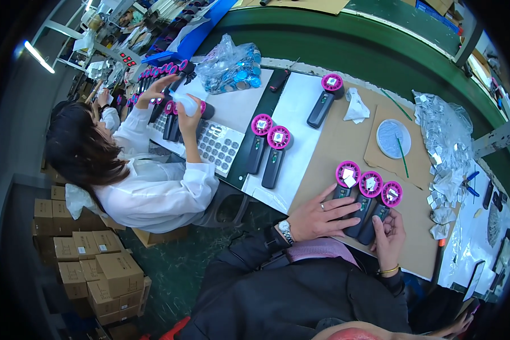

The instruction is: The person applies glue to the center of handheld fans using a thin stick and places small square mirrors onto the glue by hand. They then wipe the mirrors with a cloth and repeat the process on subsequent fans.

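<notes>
Three handheld devices resembling small fans, with pink round heads and dark handles, lie side by side in front of me: a left fan [347, 174], a middle fan [371, 185] and a right fan [391, 194]. Pale square pieces sit on their heads. My left hand [317, 220], wearing a ring, lies with fingers stretched across the left and middle handles. At the right fan's handle, my right hand [390, 239] has its thumb and fingers curled around the lower part. The fingers partly hide the handles.
Two more fans [271, 153] and a single fan [324, 99] lie farther off. A white dish [378, 139] with a green stick rests on cardboard, near crumpled tissue [356, 106]. Silvery packets [445, 133] line the right. On the left, a co-worker [147, 187] handles something white.
</notes>
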Tool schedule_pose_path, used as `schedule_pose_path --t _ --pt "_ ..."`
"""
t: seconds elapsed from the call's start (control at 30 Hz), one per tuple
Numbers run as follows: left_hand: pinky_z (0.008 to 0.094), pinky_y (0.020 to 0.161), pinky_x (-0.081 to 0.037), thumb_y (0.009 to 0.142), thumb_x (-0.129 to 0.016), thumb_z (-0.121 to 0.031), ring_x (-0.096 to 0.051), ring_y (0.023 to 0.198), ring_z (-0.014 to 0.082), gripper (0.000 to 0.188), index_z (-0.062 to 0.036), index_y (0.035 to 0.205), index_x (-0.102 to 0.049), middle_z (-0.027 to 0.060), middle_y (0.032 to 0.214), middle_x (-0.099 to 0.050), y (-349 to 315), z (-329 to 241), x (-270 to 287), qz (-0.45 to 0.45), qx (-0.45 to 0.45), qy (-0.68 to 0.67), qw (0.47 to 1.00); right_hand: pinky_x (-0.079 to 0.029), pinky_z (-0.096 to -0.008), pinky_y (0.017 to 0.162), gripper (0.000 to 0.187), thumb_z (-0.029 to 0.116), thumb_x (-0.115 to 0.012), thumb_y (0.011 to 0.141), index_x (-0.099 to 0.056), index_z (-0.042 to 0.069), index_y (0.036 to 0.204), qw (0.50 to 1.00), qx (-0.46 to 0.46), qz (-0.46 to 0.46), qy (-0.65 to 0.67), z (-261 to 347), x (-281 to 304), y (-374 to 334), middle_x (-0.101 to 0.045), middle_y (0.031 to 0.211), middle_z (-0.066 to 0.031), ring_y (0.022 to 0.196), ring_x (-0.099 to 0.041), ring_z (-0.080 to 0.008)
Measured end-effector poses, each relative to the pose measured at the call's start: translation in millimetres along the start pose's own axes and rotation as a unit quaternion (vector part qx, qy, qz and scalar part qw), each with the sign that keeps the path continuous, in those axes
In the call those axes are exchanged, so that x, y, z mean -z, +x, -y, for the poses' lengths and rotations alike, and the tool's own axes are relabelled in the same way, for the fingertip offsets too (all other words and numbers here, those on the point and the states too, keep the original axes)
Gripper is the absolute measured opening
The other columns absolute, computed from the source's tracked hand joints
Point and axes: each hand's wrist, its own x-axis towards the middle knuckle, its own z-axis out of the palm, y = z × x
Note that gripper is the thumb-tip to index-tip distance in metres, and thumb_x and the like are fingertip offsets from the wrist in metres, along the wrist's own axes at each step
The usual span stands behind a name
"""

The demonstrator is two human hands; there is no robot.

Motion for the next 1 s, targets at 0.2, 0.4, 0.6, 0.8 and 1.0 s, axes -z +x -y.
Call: schedule_pose_path --t 0.2,0.4,0.6,0.8,1.0 --pt "0.0636 0.134 -0.027 0.085 -0.085 -0.040 -0.048 0.155 0.0226 0.077 -0.0260 0.157 -0.060 -0.0003 0.167 -0.052 0.2 1.2 -0.7 0.000 0.001 -0.008 1.000 -0.041 -0.0200 0.039 0.043 0.011 -0.074 0.106 -0.055 -0.004 0.141 1.000 0.010 -0.005 0.010 -1.2 -1.2 1.3 -0.063 0.089 -0.0012 0.055 -0.054 -0.0029" --pt "0.0643 0.134 -0.027 0.086 -0.083 -0.039 -0.048 0.155 0.0232 0.075 -0.0265 0.156 -0.060 -0.0001 0.167 -0.052 0.0 1.2 0.4 0.002 -0.004 -0.001 1.000 -0.040 -0.0205 0.040 0.045 0.010 -0.076 0.104 -0.054 -0.005 0.141 1.000 0.005 -0.012 -0.001 2.1 -2.0 1.6 -0.066 0.090 -0.0034 0.054 -0.053 -0.0029" --pt "0.0645 0.134 -0.027 0.087 -0.083 -0.038 -0.049 0.154 0.0237 0.073 -0.0254 0.155 -0.061 0.0001 0.166 -0.053 -7.0 -3.2 -0.7 -0.008 -0.006 0.000 1.000 -0.039 -0.0202 0.040 0.046 0.010 -0.077 0.104 -0.054 -0.006 0.141 1.000 0.011 -0.005 -0.007 3.2 -2.6 -3.1 -0.065 0.089 -0.0025 0.054 -0.053 -0.0027" --pt "0.0635 0.132 -0.030 0.087 -0.085 -0.034 -0.056 0.149 0.0272 0.067 -0.0202 0.150 -0.066 0.0047 0.162 -0.058 -3.1 12.2 -7.4 -0.008 -0.037 -0.019 0.999 -0.037 -0.0235 0.054 0.042 0.011 -0.080 0.102 -0.062 -0.003 0.137 0.994 0.082 -0.021 -0.070 -5.1 5.2 -1.4 -0.054 0.084 0.0046 0.066 -0.046 -0.0025" --pt "0.0644 0.127 -0.034 0.086 -0.088 -0.029 -0.060 0.143 0.0318 0.058 -0.0141 0.141 -0.074 0.0106 0.154 -0.063 8.9 -2.8 13.8 0.014 0.005 -0.035 0.999 -0.037 -0.0247 0.058 0.032 0.013 -0.080 0.101 -0.071 0.000 0.129 0.963 0.141 -0.091 -0.210 44.4 28.9 2.3 -0.051 0.077 0.0053 0.065 -0.045 -0.0048"
